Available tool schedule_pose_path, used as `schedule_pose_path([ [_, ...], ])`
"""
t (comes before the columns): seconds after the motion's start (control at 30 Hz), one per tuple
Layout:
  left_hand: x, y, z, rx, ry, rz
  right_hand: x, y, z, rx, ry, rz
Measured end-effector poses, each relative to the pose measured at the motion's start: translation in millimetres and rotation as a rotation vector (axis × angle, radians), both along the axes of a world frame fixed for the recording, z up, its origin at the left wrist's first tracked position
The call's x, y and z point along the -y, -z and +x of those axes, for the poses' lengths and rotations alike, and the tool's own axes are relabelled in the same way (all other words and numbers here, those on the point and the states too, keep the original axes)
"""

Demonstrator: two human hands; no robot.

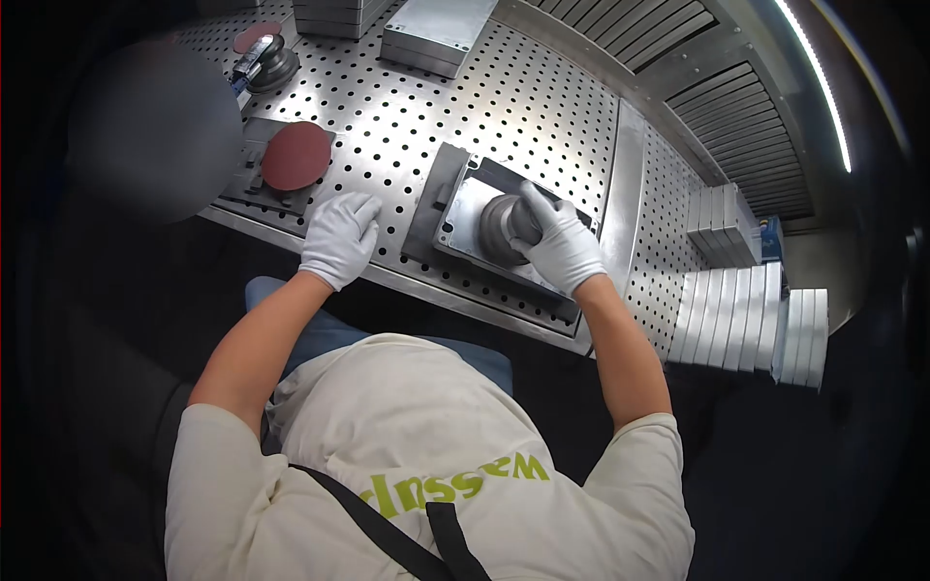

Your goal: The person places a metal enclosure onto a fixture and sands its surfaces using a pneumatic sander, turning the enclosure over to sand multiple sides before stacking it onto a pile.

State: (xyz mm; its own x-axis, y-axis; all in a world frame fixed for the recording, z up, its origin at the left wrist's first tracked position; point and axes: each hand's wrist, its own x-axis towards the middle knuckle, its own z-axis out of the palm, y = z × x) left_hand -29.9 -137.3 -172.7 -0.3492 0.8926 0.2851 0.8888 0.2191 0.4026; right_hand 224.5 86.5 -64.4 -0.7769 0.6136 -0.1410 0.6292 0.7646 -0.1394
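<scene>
My right hand (562, 242), in a white glove, is wrapped round a grey round sander (506, 230). The sander rests on the shiny face of a flat metal box (460, 218), which lies on a dark pad (423, 228) near the table's front edge. To the left, my gloved left hand (341, 237) rests at the table edge with its fingers curled together; no object shows in it. Just beyond that hand, a red-brown sanding disc (296, 156) lies on a dark plate with fittings (257, 184).
The perforated metal table (387, 126) carries a second sander (271, 68) at the far left and metal boxes (441, 34) at the back. Several flat metal cases (722, 320) stand in rows at the right. A blurred round shape (155, 131) covers the left side.
</scene>
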Motion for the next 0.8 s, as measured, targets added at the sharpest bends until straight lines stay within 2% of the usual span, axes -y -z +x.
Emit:
schedule_pose_path([
  [0.07,1,4,-1,-0.019,-0.005,0.063,10,9,-22,0.158,-0.053,-0.015],
  [0.13,0,6,-1,-0.004,-0.004,0.082,21,-3,-42,0.156,-0.065,-0.084],
  [0.23,-1,-1,-2,0.028,-0.001,0.037,26,-13,-67,0.192,-0.098,-0.033],
  [0.33,0,1,-1,0.023,0.001,0.049,14,-7,-77,0.143,-0.120,-0.019],
  [0.37,-1,3,-1,0.011,-0.003,0.070,13,-10,-75,0.160,-0.024,-0.080],
  [0.47,-1,4,-1,0.000,0.001,0.085,-5,32,-60,0.025,-0.160,-0.027],
  [0.57,-2,-1,1,-0.013,-0.006,0.051,12,1,-60,0.215,-0.142,-0.119],
  [0.67,-4,-3,2,-0.009,-0.005,0.058,22,-22,-62,0.296,-0.145,-0.138],
  [0.8,-2,-1,1,0.005,-0.003,0.052,11,-11,-74,0.218,-0.075,-0.104],
])
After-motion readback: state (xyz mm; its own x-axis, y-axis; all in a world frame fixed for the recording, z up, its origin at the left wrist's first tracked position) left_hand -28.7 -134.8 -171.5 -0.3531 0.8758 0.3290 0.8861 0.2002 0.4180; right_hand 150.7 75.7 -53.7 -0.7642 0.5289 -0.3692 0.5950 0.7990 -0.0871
